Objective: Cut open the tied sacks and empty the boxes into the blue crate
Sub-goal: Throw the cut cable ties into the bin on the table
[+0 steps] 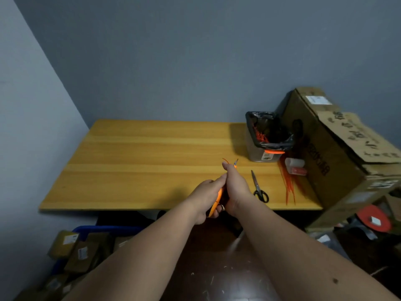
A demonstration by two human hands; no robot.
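Both hands, left point(205, 198) and right point(235, 187), grip orange cutters point(217, 200) and a cut tie point(225, 160) above the worktop point(141, 161), while boxes point(76, 253) already fill the blue crate point(104, 228) near left, so I judge little remains

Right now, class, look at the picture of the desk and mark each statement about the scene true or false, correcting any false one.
1. The black scissors lie on the wooden table. True.
2. The small bin has a white liner. False: its liner is black.
3. Both hands are together holding an orange-handled tool. True.
4. The loose orange ties lie at the table's left end. False: they lie at its right end, beside the large cardboard box.
5. The blue crate sits on the table. False: it is below it, holding small boxes.
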